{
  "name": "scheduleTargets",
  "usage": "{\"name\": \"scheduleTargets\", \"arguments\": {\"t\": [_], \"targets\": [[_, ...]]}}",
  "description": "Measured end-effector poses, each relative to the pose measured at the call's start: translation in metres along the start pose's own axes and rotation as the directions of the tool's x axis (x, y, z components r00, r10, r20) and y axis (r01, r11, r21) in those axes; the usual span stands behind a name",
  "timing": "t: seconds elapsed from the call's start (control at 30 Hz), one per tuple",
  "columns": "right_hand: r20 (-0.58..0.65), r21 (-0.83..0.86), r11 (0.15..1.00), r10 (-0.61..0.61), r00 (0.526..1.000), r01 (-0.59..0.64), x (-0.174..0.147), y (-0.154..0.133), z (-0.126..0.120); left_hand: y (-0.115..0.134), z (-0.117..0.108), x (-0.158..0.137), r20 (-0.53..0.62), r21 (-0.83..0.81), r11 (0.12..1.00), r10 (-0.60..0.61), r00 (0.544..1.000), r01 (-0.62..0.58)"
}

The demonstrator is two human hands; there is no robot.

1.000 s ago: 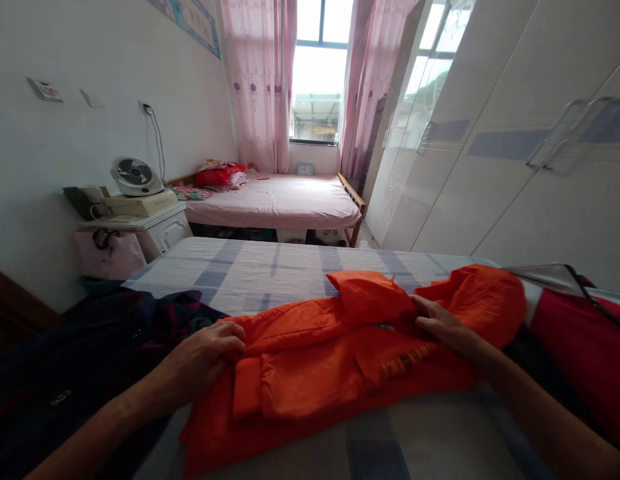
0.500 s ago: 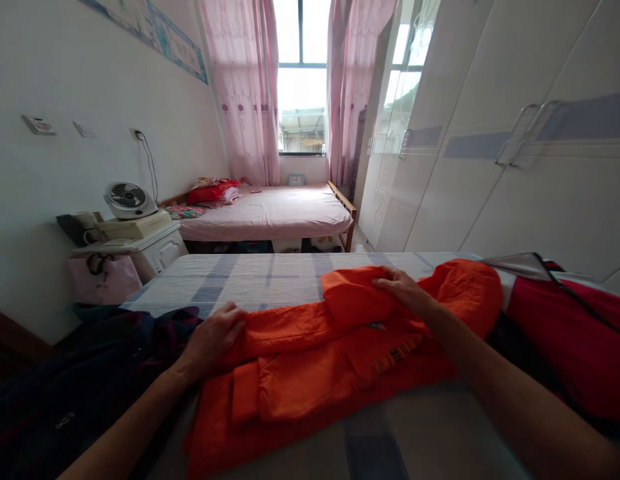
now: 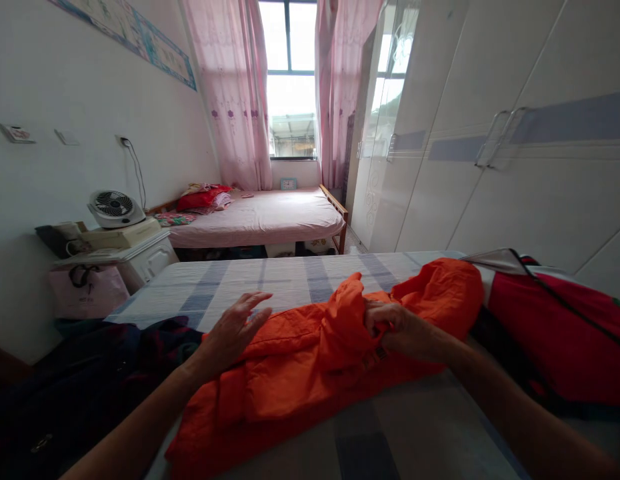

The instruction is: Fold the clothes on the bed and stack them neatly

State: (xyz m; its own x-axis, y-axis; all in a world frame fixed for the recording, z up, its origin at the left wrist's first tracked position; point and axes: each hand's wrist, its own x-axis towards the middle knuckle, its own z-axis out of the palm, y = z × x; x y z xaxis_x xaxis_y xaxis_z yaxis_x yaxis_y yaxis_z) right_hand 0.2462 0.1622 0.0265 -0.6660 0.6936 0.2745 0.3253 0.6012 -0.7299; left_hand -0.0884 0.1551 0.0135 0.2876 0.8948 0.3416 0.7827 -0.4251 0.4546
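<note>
An orange garment (image 3: 285, 390) is being handled on a blue-and-white checked bed (image 3: 270, 275), where it is being kept in a long, loosely folded heap stretched across the near part. Near the middle of the heap, a gathered fold is being pinched by the right hand (image 3: 403, 330), its grip narrow, with orange cloth being held between the thumb and curled fingers. Over the left part of the garment, the left hand (image 3: 233, 327) is being held with its grip wide, the thumb and fingers parted and nothing grasped; whether the cloth is being touched by its underside cannot be told. The heap is being flanked on the left by dark clothing (image 3: 115, 357) and on the right by a red cloth item (image 3: 545, 333), which is being crossed by a thin black edge. Beyond, a pink-covered bed (image 3: 270, 220) is being lit by a tall window (image 3: 290, 107), framed by pink curtains (image 3: 230, 87). At the left, a fan (image 3: 117, 207) is being supported by a flat box (image 3: 121, 234) on a white cabinet (image 3: 153, 261), with a pink bag (image 3: 90, 293) placed just beside it. The right side is being lined by a pale wardrobe (image 3: 470, 200).
</note>
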Motion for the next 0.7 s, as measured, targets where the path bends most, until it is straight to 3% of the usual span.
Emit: {"name": "scheduleTargets", "arguments": {"t": [0.1, 0.2, 0.27, 0.3, 0.4, 0.53, 0.63, 0.7], "targets": [[0.140, -0.163, 0.979, -0.102, 0.985, 0.125, -0.009, -0.016, 0.013, 0.041, 0.012, 0.018, 0.117, -0.044, 0.963, 0.268, 0.956, -0.264], [0.199, -0.279, 0.951, -0.081, 0.977, 0.135, -0.023, -0.018, 0.022, 0.073, 0.028, 0.031, 0.226, 0.046, 0.816, 0.554, 0.801, -0.577], [0.203, -0.314, 0.942, -0.055, 0.978, 0.118, -0.031, -0.016, 0.022, 0.084, 0.037, 0.038, 0.281, 0.072, 0.735, 0.634, 0.721, -0.674], [0.192, -0.324, 0.940, -0.042, 0.981, 0.103, -0.034, -0.015, 0.020, 0.087, 0.040, 0.042, 0.298, 0.094, 0.719, 0.639, 0.709, -0.688], [0.078, -0.337, 0.941, -0.005, 0.997, 0.031, -0.040, -0.002, 0.009, 0.085, 0.040, 0.048, 0.335, 0.193, 0.725, 0.584, 0.739, -0.661], [-0.080, -0.416, 0.904, 0.074, 0.994, -0.101, -0.041, 0.038, -0.009, 0.078, 0.027, 0.041, 0.324, 0.211, 0.736, 0.569, 0.756, -0.643], [-0.116, -0.523, 0.842, 0.083, 0.990, -0.132, -0.034, 0.070, -0.018, 0.081, 0.021, 0.035, 0.301, 0.191, 0.727, 0.597, 0.744, -0.660], [-0.127, -0.546, 0.830, 0.054, 0.990, -0.115, -0.026, 0.082, -0.021, 0.086, 0.023, 0.037, 0.328, 0.166, 0.700, 0.625, 0.708, -0.695]]}}
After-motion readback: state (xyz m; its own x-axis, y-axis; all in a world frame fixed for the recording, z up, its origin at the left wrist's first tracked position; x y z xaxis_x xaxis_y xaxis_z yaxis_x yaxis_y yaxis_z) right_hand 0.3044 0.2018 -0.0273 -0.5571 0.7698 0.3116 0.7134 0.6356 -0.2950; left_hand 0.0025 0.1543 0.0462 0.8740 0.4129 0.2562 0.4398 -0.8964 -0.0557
